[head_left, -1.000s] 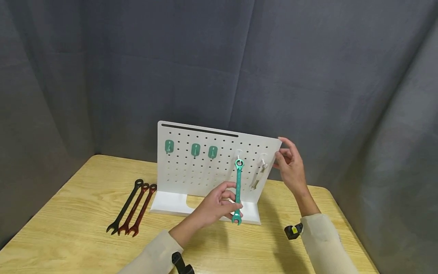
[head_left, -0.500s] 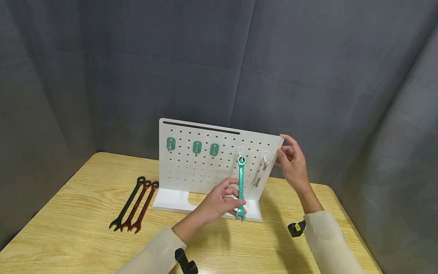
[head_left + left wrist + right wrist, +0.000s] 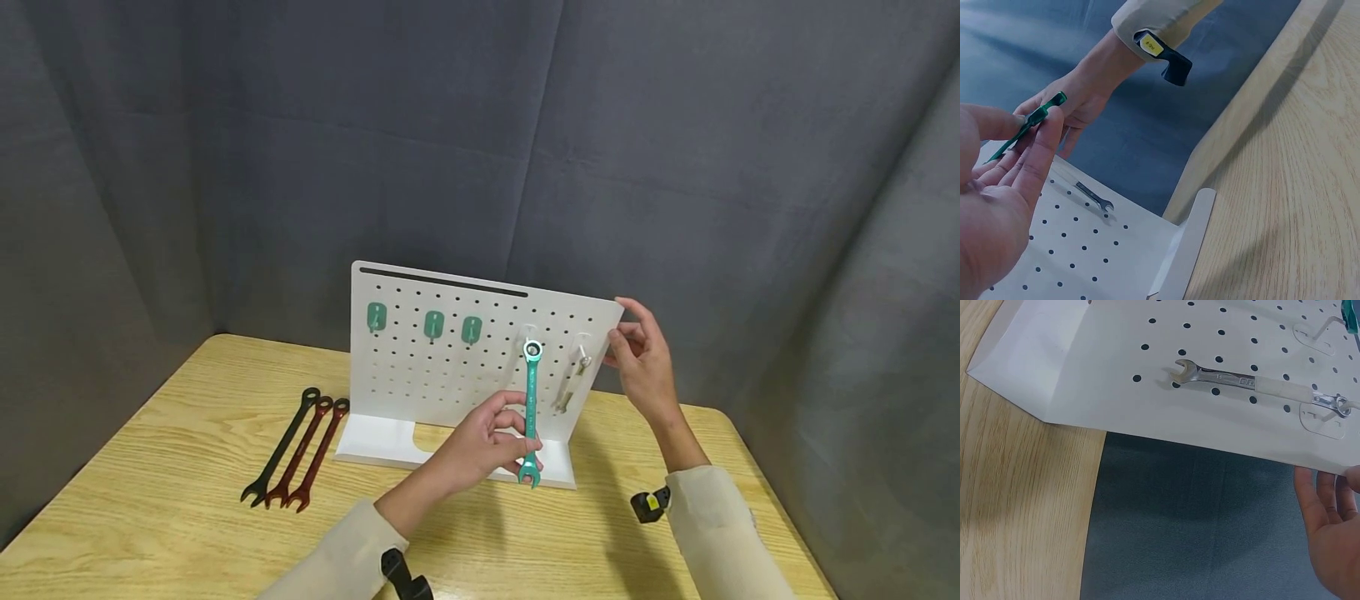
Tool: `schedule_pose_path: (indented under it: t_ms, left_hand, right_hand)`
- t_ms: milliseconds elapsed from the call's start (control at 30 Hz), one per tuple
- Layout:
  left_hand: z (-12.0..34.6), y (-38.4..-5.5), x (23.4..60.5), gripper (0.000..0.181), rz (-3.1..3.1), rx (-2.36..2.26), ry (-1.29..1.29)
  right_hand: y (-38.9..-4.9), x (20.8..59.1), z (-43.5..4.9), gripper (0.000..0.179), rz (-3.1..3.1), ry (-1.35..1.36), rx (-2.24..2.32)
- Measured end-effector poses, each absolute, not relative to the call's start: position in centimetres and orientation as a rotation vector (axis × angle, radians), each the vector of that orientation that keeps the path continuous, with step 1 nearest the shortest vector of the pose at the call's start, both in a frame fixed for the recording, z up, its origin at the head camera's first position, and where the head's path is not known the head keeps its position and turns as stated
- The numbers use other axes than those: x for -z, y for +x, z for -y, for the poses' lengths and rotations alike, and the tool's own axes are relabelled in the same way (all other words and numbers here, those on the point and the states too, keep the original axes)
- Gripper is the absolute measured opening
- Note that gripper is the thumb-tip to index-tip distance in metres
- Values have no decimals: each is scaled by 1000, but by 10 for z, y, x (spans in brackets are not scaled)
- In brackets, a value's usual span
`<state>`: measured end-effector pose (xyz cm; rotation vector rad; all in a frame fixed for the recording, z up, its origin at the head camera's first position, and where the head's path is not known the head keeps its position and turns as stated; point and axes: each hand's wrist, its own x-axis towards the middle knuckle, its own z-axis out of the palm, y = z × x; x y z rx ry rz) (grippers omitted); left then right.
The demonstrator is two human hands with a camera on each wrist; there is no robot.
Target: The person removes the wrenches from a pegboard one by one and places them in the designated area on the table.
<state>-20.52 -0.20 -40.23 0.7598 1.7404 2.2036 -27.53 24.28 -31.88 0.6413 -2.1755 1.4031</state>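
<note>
My left hand pinches a green combination wrench near its open jaw end, holding it upright before the white pegboard. The wrench's ring end overlaps a clear hook in the head view; in the right wrist view that hook shows with a bit of green wrench at its tip. My right hand grips the board's upper right edge, thumb in front, fingers partly behind. Close by, a small silver wrench hangs from another clear hook.
Three green hooks, among them a middle one, sit on the board's left half. On the wooden table, left of the board's foot, lie a black wrench and two red wrenches. A grey curtain hangs behind.
The green wrench and my left hand have shifted slightly right in the head view, along with the whole scene. The wrench's ring end stays over the clear hook. My right hand keeps its grip on the board.
</note>
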Motion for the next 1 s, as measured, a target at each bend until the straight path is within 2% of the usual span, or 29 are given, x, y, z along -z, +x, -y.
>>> schedule_pose_path:
  t_ms: [700, 1000]
  left_hand:
    - [20, -192, 400, 56, -1783, -2203, 766]
    - [40, -187, 408, 57, -1828, -2181, 761]
  right_hand:
    - [-278, 323, -244, 51, 2169, 648, -1404]
    - [-301, 341, -258, 53, 2164, 624, -1425]
